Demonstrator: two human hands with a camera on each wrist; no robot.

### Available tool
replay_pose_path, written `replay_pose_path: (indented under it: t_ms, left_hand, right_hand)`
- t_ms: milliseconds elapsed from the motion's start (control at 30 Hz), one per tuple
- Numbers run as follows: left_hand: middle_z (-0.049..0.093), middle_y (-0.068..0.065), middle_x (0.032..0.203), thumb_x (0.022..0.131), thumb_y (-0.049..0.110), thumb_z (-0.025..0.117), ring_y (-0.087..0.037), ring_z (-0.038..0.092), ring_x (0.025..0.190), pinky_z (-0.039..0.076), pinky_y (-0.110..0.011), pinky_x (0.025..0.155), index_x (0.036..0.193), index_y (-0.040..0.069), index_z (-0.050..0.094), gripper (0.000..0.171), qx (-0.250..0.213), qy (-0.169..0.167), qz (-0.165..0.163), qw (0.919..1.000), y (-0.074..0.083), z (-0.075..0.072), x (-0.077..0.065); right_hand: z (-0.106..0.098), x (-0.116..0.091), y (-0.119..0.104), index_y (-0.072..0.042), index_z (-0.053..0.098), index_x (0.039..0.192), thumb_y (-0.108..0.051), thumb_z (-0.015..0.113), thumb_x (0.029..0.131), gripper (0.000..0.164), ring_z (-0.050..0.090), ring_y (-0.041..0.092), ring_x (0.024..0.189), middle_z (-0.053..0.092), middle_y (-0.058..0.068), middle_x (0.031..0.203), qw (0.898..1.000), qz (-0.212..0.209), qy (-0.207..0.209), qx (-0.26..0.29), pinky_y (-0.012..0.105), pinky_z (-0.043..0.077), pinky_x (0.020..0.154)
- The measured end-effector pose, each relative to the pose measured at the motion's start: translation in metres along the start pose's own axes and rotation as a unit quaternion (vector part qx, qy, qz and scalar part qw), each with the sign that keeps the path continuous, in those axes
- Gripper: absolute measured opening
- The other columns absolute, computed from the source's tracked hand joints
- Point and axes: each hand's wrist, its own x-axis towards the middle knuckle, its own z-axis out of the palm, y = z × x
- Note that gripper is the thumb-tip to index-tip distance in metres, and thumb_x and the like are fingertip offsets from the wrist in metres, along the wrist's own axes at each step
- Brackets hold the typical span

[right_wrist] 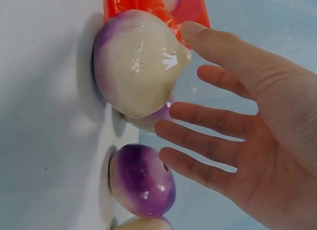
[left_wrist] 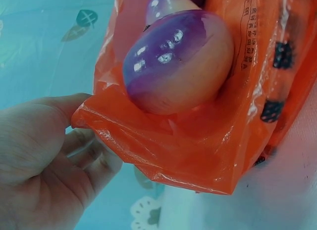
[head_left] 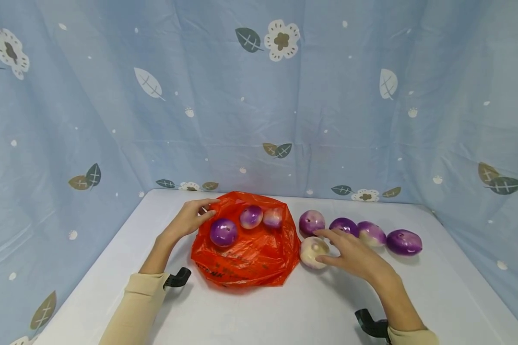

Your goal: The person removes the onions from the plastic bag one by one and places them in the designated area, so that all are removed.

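Note:
A red plastic bag (head_left: 241, 268) lies spread on the table with its mouth open, holding several glossy purple-and-white onion-like vegetables, such as the purple one (head_left: 223, 233) near its left side. My left hand (head_left: 190, 218) is at the bag's left rim. In the left wrist view, the bag's edge lies between thumb and curled fingers, and the thumb tip is partly hidden. Right of the bag, a mostly cream onion-like vegetable (right_wrist: 138, 66) sits against or close to the red plastic. Around it my right hand (head_left: 356, 251) is spread, fingers fairly straight and apart from each other, not gripping it.
Behind the right hand stands a row of similar vegetables: a pinkish-purple one (head_left: 311, 223), a dark purple one (head_left: 344, 225), a pale one (head_left: 372, 234) and a purple one (head_left: 404, 242) at the far right. A blue patterned curtain (head_left: 224, 105) borders the white table (head_left: 280, 311).

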Motion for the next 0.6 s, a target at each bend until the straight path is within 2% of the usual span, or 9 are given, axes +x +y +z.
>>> replay_pose_path:
  t_ms: [133, 367, 600]
  left_hand:
    - [0.069, -0.010, 0.098, 0.095, 0.015, 0.064, -0.017, 0.061, 0.080, 0.054, -0.020, 0.064, 0.134, 0.008, 0.060, 0.040, -0.001, -0.002, -0.005, 1.0000, 0.001, 0.000, 0.000]
    - [0.069, -0.011, 0.097, 0.094, 0.013, 0.065, -0.019, 0.061, 0.079, 0.054, -0.021, 0.062, 0.132, 0.007, 0.061, 0.039, 0.001, 0.005, 0.000, 1.0000, 0.001, 0.000, 0.000]
    - [0.071, -0.010, 0.096, 0.093, 0.012, 0.066, -0.017, 0.063, 0.078, 0.054, -0.022, 0.062, 0.129, 0.006, 0.063, 0.037, 0.005, 0.014, 0.013, 0.9998, -0.002, 0.002, 0.000]
  right_hand:
    - [-0.001, 0.002, -0.003, -0.016, 0.053, 0.139, -0.044, 0.072, 0.086, 0.064, 0.053, 0.040, 0.128, 0.060, 0.011, 0.137, 1.000, 0.009, -0.002, -0.002, 0.061, 0.046, 0.099]
    - [-0.003, 0.004, -0.008, -0.015, 0.054, 0.139, -0.044, 0.073, 0.085, 0.064, 0.046, 0.045, 0.133, 0.058, 0.011, 0.140, 1.000, 0.011, 0.002, 0.002, 0.066, 0.040, 0.103]
    - [-0.002, 0.008, -0.013, -0.015, 0.056, 0.137, -0.044, 0.073, 0.085, 0.062, 0.051, 0.043, 0.130, 0.058, 0.012, 0.139, 1.000, 0.003, 0.016, -0.009, 0.063, 0.043, 0.102]
